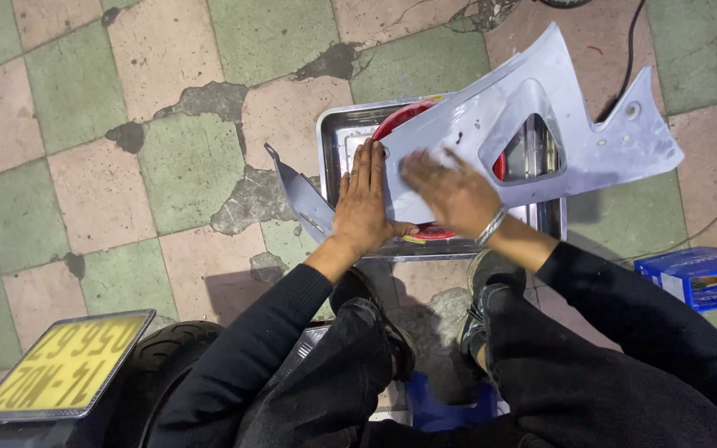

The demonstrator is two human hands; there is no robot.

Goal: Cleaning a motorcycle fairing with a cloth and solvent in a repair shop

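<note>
Left hand (364, 202) is lying flat, fingers spread, pinning the pale grey plastic fairing panel (533, 133) over the steel tray (335, 137). Right hand (450, 192) is open but blurred, rubbing the panel; surface is looking dull and patchy, sanding likely mid-way.

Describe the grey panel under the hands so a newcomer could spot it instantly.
Start at the steel tray on the tiled floor. Lying across it is a pale grey motorcycle fairing panel, with both hands on it: left hand flat, right hand blurred. Its triangular cutout and pointed tips set it apart.
</note>
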